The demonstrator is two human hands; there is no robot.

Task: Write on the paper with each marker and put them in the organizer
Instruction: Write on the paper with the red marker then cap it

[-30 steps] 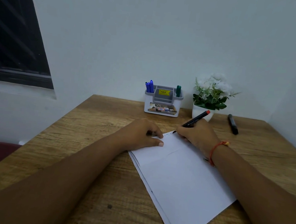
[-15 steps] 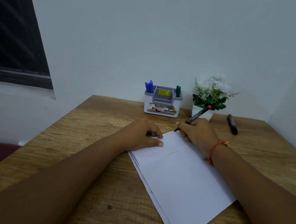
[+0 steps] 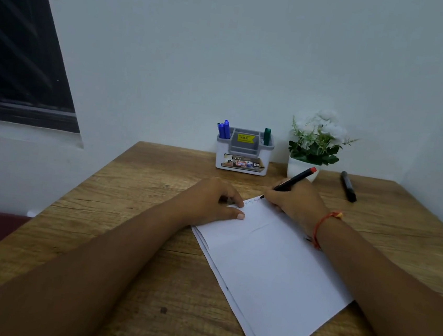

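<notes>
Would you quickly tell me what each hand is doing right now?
Left hand: open, pressing flat on the paper.
Right hand: closed on the red-capped marker.
</notes>
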